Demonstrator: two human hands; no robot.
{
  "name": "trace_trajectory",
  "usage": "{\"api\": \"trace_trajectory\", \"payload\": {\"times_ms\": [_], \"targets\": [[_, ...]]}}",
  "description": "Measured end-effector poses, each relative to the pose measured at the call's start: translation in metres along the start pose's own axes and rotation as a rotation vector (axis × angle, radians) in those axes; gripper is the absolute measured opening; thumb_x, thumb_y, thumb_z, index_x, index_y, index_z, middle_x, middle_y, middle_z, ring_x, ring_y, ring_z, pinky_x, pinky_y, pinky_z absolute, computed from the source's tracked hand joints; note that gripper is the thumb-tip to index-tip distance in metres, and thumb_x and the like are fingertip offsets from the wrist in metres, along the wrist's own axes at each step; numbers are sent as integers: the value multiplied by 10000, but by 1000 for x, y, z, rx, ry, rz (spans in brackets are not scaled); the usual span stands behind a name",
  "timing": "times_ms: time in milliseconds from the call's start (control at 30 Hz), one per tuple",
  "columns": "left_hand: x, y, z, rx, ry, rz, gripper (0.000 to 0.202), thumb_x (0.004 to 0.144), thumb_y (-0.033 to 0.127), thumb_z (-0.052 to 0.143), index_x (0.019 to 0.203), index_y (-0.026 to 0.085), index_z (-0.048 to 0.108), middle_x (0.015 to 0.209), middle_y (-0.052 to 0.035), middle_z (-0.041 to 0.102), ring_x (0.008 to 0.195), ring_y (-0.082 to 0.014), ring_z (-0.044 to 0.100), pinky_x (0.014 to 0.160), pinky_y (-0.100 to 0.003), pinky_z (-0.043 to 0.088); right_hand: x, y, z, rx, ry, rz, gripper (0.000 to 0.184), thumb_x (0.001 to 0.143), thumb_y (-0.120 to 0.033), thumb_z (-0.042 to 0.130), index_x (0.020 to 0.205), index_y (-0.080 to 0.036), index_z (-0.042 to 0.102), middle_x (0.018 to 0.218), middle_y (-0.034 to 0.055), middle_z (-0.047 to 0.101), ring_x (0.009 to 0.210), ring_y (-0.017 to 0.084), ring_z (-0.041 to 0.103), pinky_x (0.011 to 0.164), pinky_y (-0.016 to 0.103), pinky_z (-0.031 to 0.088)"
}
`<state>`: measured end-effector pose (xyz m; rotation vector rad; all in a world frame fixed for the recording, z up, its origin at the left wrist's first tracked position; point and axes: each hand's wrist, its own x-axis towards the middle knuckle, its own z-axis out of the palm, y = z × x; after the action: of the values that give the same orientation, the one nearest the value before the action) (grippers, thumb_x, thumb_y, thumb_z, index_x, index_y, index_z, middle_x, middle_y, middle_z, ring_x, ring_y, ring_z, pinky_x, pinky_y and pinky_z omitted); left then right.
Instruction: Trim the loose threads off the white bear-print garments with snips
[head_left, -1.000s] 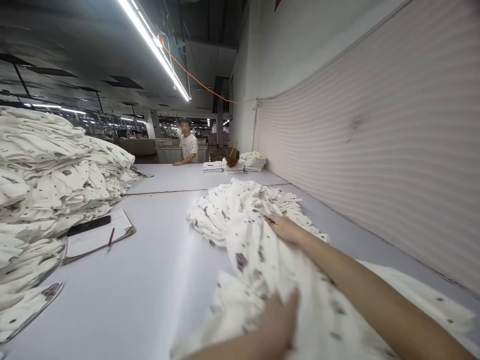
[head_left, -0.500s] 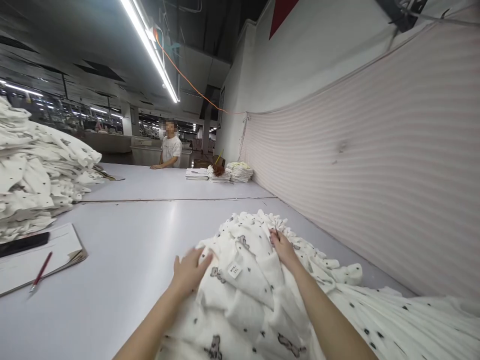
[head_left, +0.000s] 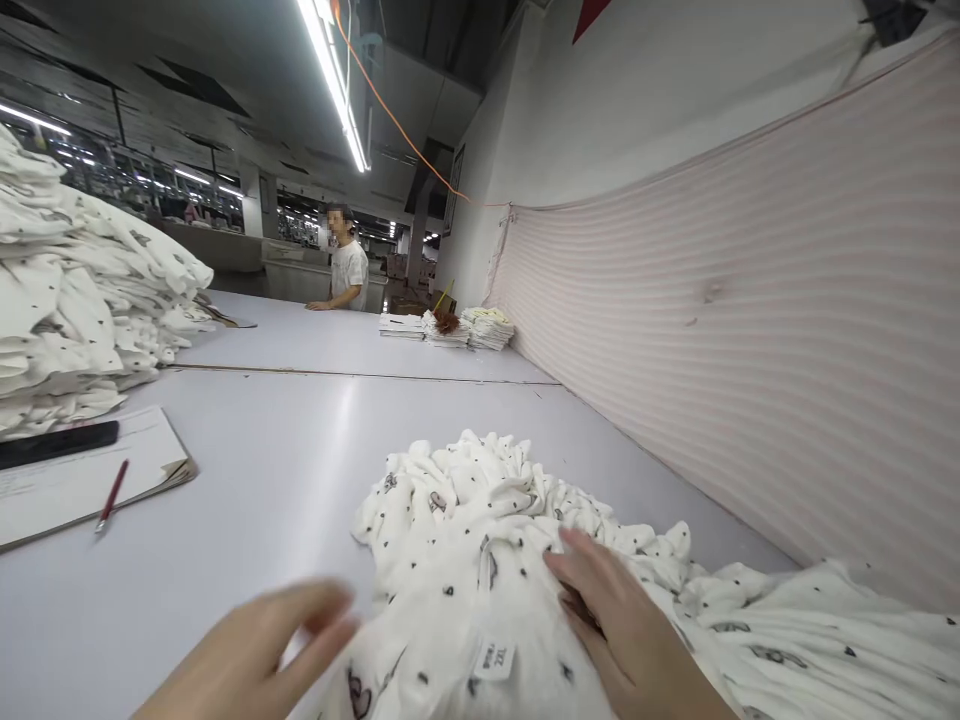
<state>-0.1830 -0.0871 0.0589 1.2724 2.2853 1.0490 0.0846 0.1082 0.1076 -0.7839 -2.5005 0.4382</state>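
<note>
Your right hand [head_left: 630, 640] lies flat on the crumpled white printed garment [head_left: 480, 540], fingers together and pressing, not clamped. The garment sits heaped on the grey table [head_left: 300, 480] directly before you, its small label [head_left: 495, 658] showing near your wrist. Your left hand [head_left: 255, 660] hovers blurred beside it, fingers spread, holding nothing. Advise pinning firmly with the right palm and smoothing outward from the label
</note>
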Motion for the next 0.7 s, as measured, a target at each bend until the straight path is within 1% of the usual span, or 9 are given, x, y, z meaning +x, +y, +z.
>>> {"api": "trace_trajectory", "payload": {"times_ms": [67, 100, 133, 233, 300, 367, 433, 600, 700], "targets": [[26, 37, -3, -172, -74, 58, 421, 809, 524, 522, 1190, 375, 622, 1272, 8, 615, 967, -259, 614, 717, -315, 494, 0, -12, 2, -95, 101, -65, 308, 821, -270, 469, 1077, -329, 631, 1080, 72, 692, 979, 320, 644, 771, 461, 532], [39, 57, 2, -289, -147, 80, 453, 817, 481, 526, 1257, 379, 574, 1376, 11, 533, 1079, -269, 567, 786, -318, 482, 3, -17, 4, -111, 105, -34, 265, 828, -270, 460, 1035, -320, 619, 1010, 65, 701, 892, 302, 658, 715, 440, 531], [50, 75, 9, -388, -222, 95, 473, 800, 414, 561, 1270, 364, 570, 1410, 4, 497, 1159, -283, 513, 848, -325, 456, 6, -21, 5, -118, 76, 27, 204, 844, -293, 464, 994, -315, 600, 930, 49, 706, 799, 281, 659, 654, 409, 522], [71, 108, 34, -489, -321, 127, 397, 707, 238, 627, 1096, 277, 695, 1182, -38, 641, 1079, -268, 540, 881, -314, 415, 19, -26, 8, -154, -19, 182, 87, 850, -372, 531, 829, -290, 552, 739, -1, 682, 646, 240, 625, 555, 330, 457], [73, 111, 43, -563, -382, 109, 290, 713, 224, 616, 980, 247, 726, 926, -26, 676, 868, -215, 581, 760, -286, 434, 27, -25, 8, -176, -18, 188, 123, 860, -334, 519, 753, -272, 514, 691, -19, 659, 632, 221, 609, 550, 297, 420], [69, 106, 46, -665, -493, 54, 203, 751, 286, 611, 906, 221, 726, 704, 7, 614, 631, -151, 529, 576, -244, 399, 35, -23, 8, -197, 25, 178, 106, 875, -284, 481, 771, -267, 489, 711, -27, 654, 643, 208, 601, 570, 287, 407], [63, 99, 46, -779, -593, -16, 200, 761, 359, 629, 846, 193, 703, 622, 32, 555, 526, -106, 461, 488, -205, 339, 40, -22, 7, -232, 71, 185, 39, 868, -268, 479, 829, -268, 474, 735, -23, 652, 642, 212, 592, 577, 294, 400], [50, 92, 55, -1031, -596, -147, 300, 714, 440, 694, 821, 167, 631, 727, 5, 617, 637, -120, 563, 594, -218, 439, 31, -33, 0, -207, 15, 160, 89, 819, -326, 577, 761, -269, 541, 756, -9, 664, 683, 220, 620, 581, 297, 439], [48, 91, 61, -1102, -581, -184, 344, 681, 446, 737, 837, 155, 641, 724, -9, 642, 641, -132, 582, 592, -226, 445, 17, -46, -5, -125, -10, 109, 165, 849, -402, 572, 948, -291, 642, 927, 16, 696, 823, 228, 655, 687, 318, 490]]}}
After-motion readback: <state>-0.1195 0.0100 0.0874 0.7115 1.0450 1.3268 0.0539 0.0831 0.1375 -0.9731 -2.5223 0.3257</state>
